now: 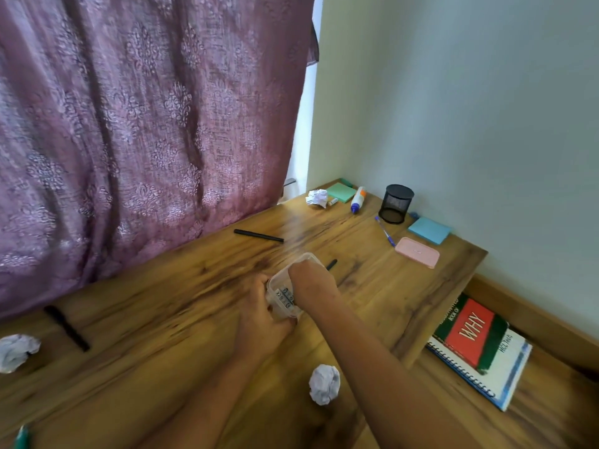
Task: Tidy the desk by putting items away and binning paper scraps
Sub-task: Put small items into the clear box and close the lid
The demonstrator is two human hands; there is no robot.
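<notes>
Stowing of small items is the step in hand, by my reading. The left hand (259,307) grips the clear plastic container (279,284) from its nine o'clock side, fingers curled round the wall. It holds the container tilted near the middle of the table (162,319); whether the base touches the wood I cannot tell. The right hand (311,280) reaches down into the open mouth. Its fingers are hidden inside, so I cannot tell whether they pinch something or lie slack. Small dark-and-white pieces show through the wall, too blurred to name.

The next move, I judge, is to draw the right hand out and fetch the pink lid (417,252), which lies well apart at two o'clock from the container and looks a likely closure. That calls for a steady left-hand hold so nothing spills.

Much seems left to do. A black pen (258,235) lies at eleven o'clock and a second black pen (66,328) at nine. A blue pen (385,231) lies just beside the mesh pen cup (395,204) at one o'clock. A crumpled paper ball (317,198) sits at twelve, a second paper ball (324,384) at five and a third paper ball (16,351) at eight. No bin shows.
</notes>
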